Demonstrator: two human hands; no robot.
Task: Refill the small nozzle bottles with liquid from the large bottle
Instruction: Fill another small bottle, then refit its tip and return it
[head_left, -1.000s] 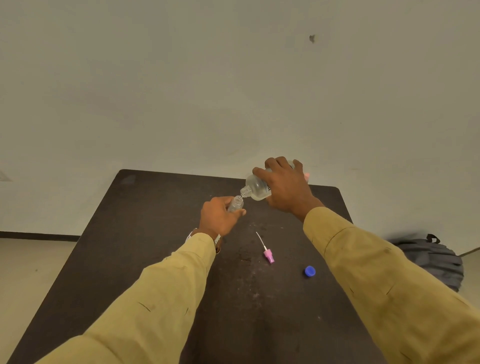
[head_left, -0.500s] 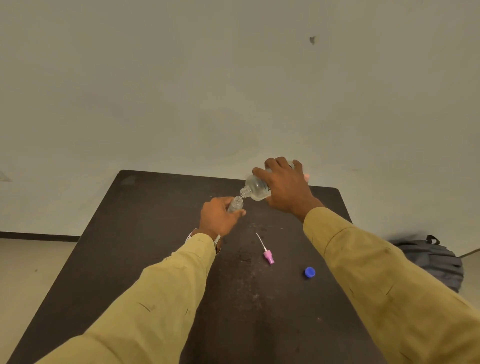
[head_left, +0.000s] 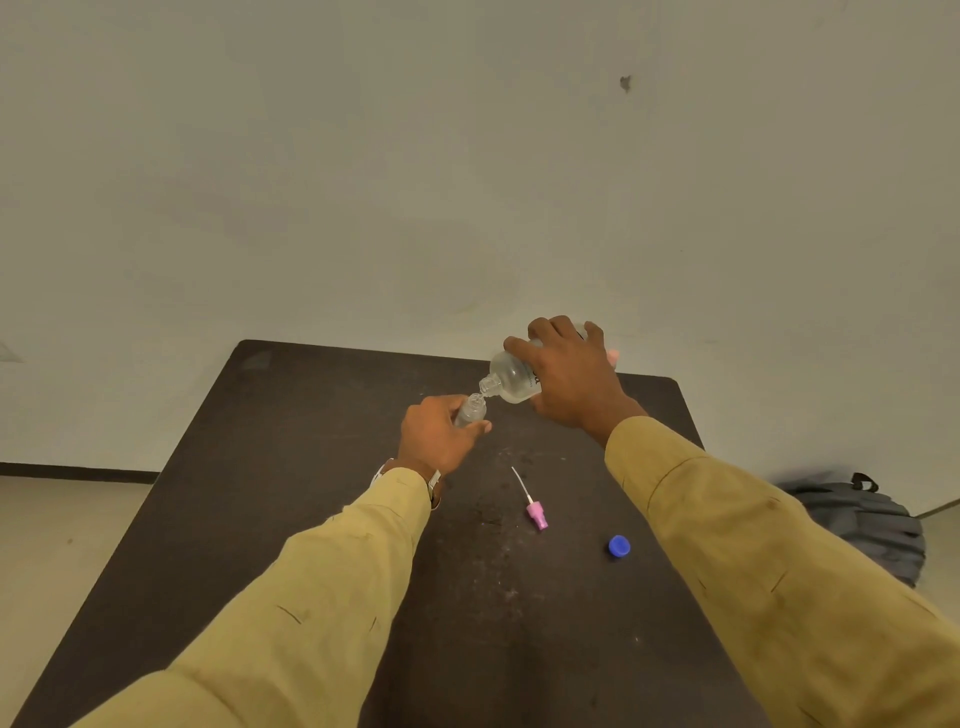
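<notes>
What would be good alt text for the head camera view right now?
A person's right hand tips a large clear bottle so its neck meets the open mouth of a small bottle held in the left hand. On the dark table lie a pink nozzle and a blue cap.

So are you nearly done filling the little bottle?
Not yet. Done: both bottles are open, with the pink nozzle and blue cap lying on the table. Now: the right hand tips the large bottle into the small bottle held by the left hand. Left: finish pouring and refit both tops.
</notes>
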